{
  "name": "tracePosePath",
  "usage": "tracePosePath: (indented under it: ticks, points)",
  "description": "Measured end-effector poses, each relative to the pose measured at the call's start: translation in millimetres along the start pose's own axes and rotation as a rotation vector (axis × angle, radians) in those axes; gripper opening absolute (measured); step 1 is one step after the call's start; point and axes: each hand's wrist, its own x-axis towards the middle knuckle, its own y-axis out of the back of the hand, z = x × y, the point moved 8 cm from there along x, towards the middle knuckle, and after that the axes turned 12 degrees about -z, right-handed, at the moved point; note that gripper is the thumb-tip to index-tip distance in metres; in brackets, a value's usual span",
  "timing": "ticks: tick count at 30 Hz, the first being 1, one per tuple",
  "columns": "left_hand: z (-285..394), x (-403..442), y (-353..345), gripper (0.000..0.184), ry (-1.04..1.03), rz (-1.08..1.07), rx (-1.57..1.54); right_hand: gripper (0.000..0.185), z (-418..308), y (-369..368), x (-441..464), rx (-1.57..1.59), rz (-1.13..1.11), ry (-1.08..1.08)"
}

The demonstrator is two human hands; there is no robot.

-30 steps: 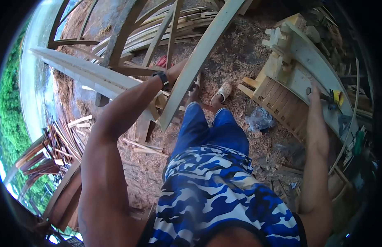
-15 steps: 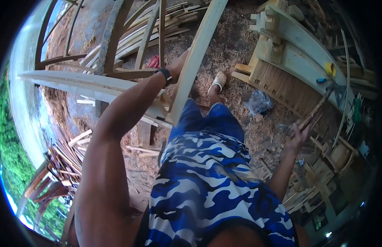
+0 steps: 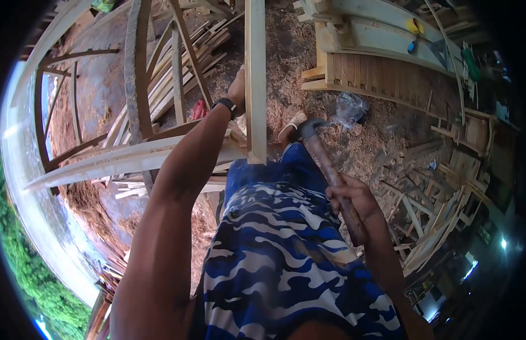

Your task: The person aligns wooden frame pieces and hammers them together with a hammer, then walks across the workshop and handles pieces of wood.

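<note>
My right hand (image 3: 353,195) is closed round the wooden handle of a hammer (image 3: 329,164). The dark hammer head points away from my body, close to the lower end of a pale wooden plank (image 3: 255,85). That plank rises steeply in front of me, its near end just above my blue shorts. At the plank's left edge my left hand (image 3: 237,93) grips it, with a dark band on the wrist; most of its fingers are hidden behind the wood. A long curved timber (image 3: 115,158) runs leftward from near the plank's lower end.
Upright frame timbers (image 3: 137,73) stand at the left, with a stack of wooden strips (image 3: 209,45) behind them. To the right is a wooden bench-like structure (image 3: 376,73) bearing a yellow item (image 3: 414,26). A clear plastic bag (image 3: 350,109) lies among shavings; offcuts (image 3: 421,209) pile up at right.
The hammer has swung in from the far right to beside the plank, with my right hand still round it. The view has turned, so the plank now looks more upright. My left hand stays on it.
</note>
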Motion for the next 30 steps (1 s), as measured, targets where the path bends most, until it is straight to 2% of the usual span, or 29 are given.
tracePosePath:
  ticks: [2,4,8,10,12,13,15,18,19,20,21,22,23,24,26,28,30]
  points:
    - [-1,0,2,0.052,-0.015,0.014,0.027,0.029,10,-9,-5,-0.042,-0.028,-0.006]
    - [3,2,3,0.051,-0.035,0.026,0.058,0.029,22,-19,-15,0.150,0.038,-0.007]
    - [8,-2,2,0.049,-0.085,0.061,0.110,0.030,8,-21,-32,0.274,0.194,0.193]
    - [8,-5,-1,0.048,-0.078,0.057,0.112,0.030,16,-16,-20,0.250,0.233,0.201]
    - [6,-4,1,0.047,-0.031,0.052,0.100,0.030,25,-29,1,0.084,0.325,0.053]
    - [4,1,8,0.047,-0.034,0.049,0.103,0.030,23,-42,6,0.083,0.325,0.058]
    - [7,15,16,0.047,-0.090,-0.055,0.113,0.029,34,-89,20,0.152,-0.024,-0.165]
    - [4,40,36,0.046,-0.190,-0.108,0.180,0.026,20,-63,11,0.156,-0.090,-0.066]
    - [10,26,18,0.046,-0.189,-0.113,0.178,0.024,18,-49,7,0.134,-0.025,0.011]
    - [8,9,9,0.045,-0.102,-0.012,0.089,0.024,20,-46,5,0.134,-0.024,0.014]
    - [7,-3,5,0.045,-0.019,0.090,0.001,0.023,17,-35,2,0.191,0.113,0.079]
    - [7,-2,5,0.045,-0.023,0.089,0.002,0.023,15,-23,-2,0.247,0.249,0.143]
    - [7,0,5,0.045,-0.062,0.071,-0.012,0.023,18,-19,4,0.133,0.405,0.156]
    - [7,3,5,0.045,-0.101,0.052,-0.026,0.023,19,-33,12,0.132,0.403,0.162]
    - [7,8,12,0.043,-0.093,0.012,-0.046,0.027,37,-81,37,0.036,0.002,-0.138]
    - [-1,20,25,0.042,-0.083,-0.024,-0.061,0.027,26,-68,33,0.035,-0.043,-0.106]
    - [5,35,33,0.038,-0.263,-0.091,-0.053,0.029,8,-53,24,0.034,-0.115,-0.043]
